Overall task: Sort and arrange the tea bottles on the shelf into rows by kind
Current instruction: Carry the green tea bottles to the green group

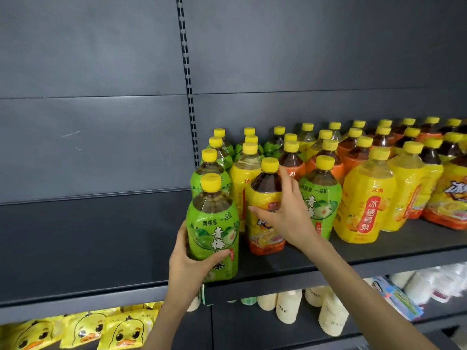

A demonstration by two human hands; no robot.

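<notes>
Many yellow-capped tea bottles stand on the dark shelf (pixel 290 263). My left hand (pixel 188 263) grips a green-label bottle (pixel 213 228) at the shelf's front edge. My right hand (pixel 288 210) holds a dark-tea bottle with a yellow and orange label (pixel 262 198) just to its right, thumb across the label and fingers up by the neck. Behind and beside them stand more green-label bottles (pixel 319 195), pale yellow-label bottles (pixel 366 195) and orange-label bottles (pixel 351 157), mixed in several rows.
The shelf's left half (pixel 88 238) carries no bottles. A slotted upright (pixel 188 79) splits the grey back panel. Below are yellow duck packets (pixel 83 329), stacked paper cups (pixel 288 304) and a blue pack (pixel 396 296).
</notes>
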